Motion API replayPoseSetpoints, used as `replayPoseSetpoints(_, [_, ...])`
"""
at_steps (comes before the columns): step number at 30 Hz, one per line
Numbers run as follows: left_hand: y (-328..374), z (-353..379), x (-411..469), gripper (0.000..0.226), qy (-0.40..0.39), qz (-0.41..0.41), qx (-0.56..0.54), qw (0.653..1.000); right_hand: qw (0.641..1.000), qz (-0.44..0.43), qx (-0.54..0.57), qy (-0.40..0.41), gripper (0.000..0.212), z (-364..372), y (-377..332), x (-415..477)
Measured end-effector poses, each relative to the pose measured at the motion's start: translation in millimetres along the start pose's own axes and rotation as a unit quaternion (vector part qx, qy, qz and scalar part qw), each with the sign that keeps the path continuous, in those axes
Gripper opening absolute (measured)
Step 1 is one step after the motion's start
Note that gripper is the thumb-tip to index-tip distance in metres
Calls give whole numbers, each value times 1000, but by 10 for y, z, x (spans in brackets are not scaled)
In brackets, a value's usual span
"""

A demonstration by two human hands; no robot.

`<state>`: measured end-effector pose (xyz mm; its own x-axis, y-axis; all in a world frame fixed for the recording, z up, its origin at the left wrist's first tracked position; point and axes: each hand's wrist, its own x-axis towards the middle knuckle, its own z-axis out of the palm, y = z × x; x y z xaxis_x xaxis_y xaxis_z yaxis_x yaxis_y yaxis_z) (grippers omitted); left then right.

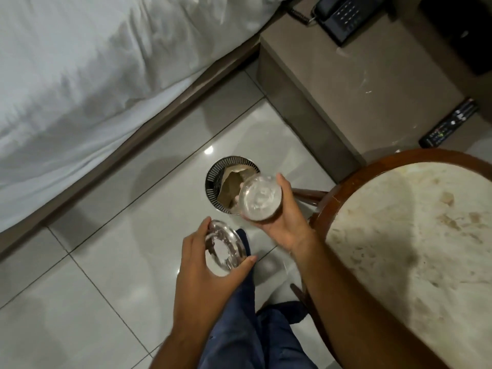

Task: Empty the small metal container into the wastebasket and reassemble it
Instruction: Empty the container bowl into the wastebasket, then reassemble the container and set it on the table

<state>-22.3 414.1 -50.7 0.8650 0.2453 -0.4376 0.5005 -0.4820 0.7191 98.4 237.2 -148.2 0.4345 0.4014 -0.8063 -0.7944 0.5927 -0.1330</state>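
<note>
My right hand (286, 225) grips the small shiny metal container (259, 197), a round cup whose open top faces me, held just over the near right rim of the wastebasket (213, 179). The wastebasket is a slotted metal cylinder standing on the floor, with crumpled brown paper (230, 186) inside. My left hand (202, 265) holds the container's round metal lid (225, 247), a disc with a hole in its centre, lower left of the cup and apart from it.
A bed with white sheets (80, 75) fills the upper left. A beige nightstand (359, 83) with a black phone (343, 16) and a remote (450, 123) stands behind the basket. A round marble-topped table (415, 249) with a wooden rim is on my right.
</note>
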Motion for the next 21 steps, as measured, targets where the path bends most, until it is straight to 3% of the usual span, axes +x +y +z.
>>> replayPoseSetpoints(3, [403, 74, 189, 103, -39, 68, 19, 997, 999, 2, -38, 8, 83, -114, 29, -485])
replayPoseSetpoints(8, [889, 486, 202, 112, -173, 133, 81, 972, 996, -51, -50, 43, 77, -334, 51, -1133])
replayPoseSetpoints(11, [1025, 752, 88, 118, -227, 153, 107, 956, 994, -76, -16, 79, 81, -514, 33, -1432])
replayPoseSetpoints(16, [1287, 1240, -153, 118, -304, 205, 144, 919, 987, -110, 47, 110, 58, -941, -22, -1915])
replayPoseSetpoints(21, [1491, 1778, -351, 125, -364, 245, 211, 873, 972, -147, 123, 135, 66, -1380, -16, -2266])
